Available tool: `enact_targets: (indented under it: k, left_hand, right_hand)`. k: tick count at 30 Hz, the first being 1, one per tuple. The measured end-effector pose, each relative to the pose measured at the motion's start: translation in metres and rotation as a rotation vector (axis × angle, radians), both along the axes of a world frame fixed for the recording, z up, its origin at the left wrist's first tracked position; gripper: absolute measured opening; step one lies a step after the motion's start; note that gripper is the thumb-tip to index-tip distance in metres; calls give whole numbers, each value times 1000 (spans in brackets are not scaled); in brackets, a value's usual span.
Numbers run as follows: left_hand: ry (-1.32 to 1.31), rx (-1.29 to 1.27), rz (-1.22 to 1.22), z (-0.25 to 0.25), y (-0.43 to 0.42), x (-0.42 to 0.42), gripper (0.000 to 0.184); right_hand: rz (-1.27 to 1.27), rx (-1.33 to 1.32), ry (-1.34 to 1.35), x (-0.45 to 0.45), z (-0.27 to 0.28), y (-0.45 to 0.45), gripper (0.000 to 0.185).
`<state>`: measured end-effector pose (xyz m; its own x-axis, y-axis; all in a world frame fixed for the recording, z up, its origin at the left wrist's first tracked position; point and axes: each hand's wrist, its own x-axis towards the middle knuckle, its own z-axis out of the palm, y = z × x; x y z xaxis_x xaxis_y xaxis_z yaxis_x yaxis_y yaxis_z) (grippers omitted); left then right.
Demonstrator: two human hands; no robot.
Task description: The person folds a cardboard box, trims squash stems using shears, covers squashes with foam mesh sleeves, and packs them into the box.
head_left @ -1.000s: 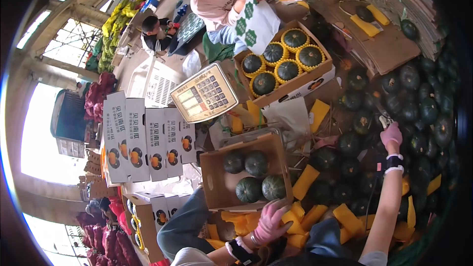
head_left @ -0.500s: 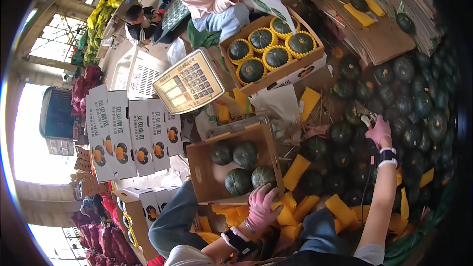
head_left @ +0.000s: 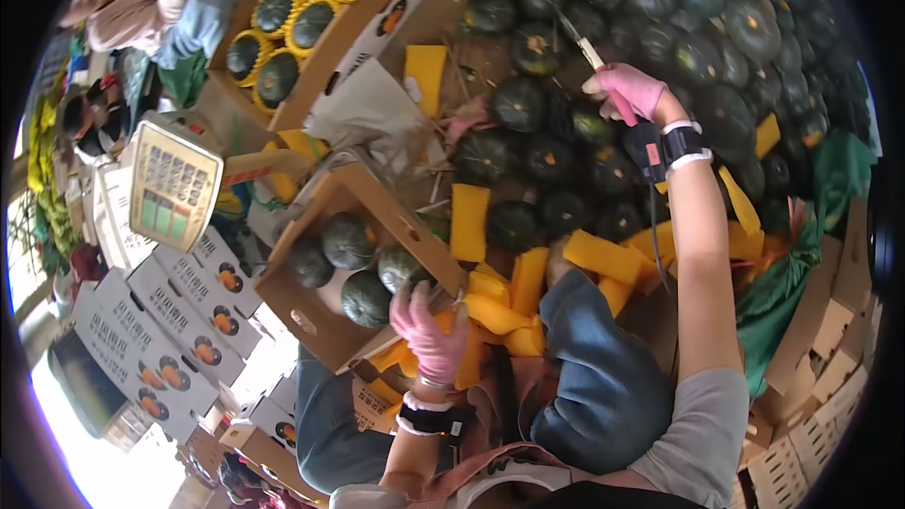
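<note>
My right hand (head_left: 630, 94), in a pink glove, is closed around pruning shears (head_left: 591, 53) with pale and red handles. Their blade points up and left over the dark green pumpkins (head_left: 519, 103) piled on the ground. My left hand (head_left: 432, 332), also gloved in pink, rests at the near corner of an open cardboard box (head_left: 316, 328), fingers stretched and thumb apart. Its fingertips are beside a pumpkin (head_left: 400, 269) in that box; whether they touch it I cannot tell. Several pumpkins sit inside, without sleeves.
Yellow foam sleeves (head_left: 603, 257) lie around my knees. Behind the near box is another box (head_left: 377, 14) of pumpkins in yellow nets. A scale display (head_left: 176, 179) and white printed cartons (head_left: 141, 344) stand at left. Another person (head_left: 141, 5) sits at upper left.
My view has swung right, so the boxes appear farther left. My right hand has drawn back from the pile with the shears. My left hand stays by the near box.
</note>
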<state>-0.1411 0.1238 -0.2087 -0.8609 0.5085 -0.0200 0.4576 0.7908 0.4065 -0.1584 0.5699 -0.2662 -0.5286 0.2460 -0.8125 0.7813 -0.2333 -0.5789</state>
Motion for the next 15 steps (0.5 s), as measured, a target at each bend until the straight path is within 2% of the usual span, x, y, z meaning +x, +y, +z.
enact_targets:
  k: [2,4,5,7,10,11,12,15]
  left_hand:
    - [-3,47,25,2,-3,-3,69]
    - [9,24,19,12,0,-7,70]
    - [14,37,9,16,1,-10,70]
    - [9,52,-2,23,4,-12,71]
    - [16,137,-25,29,11,-9,69]
    - [17,167,-23,30,12,-8,65]
    - [7,197,-26,32,15,-6,64]
    - [-28,294,-52,42,27,-3,55]
  right_hand:
    - [-53,60,174,23,-14,-3,33]
    - [-12,245,352,44,-26,-8,34]
    - [96,457,336,52,-29,-11,38]
    - [255,670,269,52,-4,-39,38]
    - [604,1248,147,40,-20,-74,39]
    - [701,1367,90,33,-23,-82,42]
    - [741,1429,98,28,-28,-84,42]
    - [653,1329,-62,6,-25,-81,45]
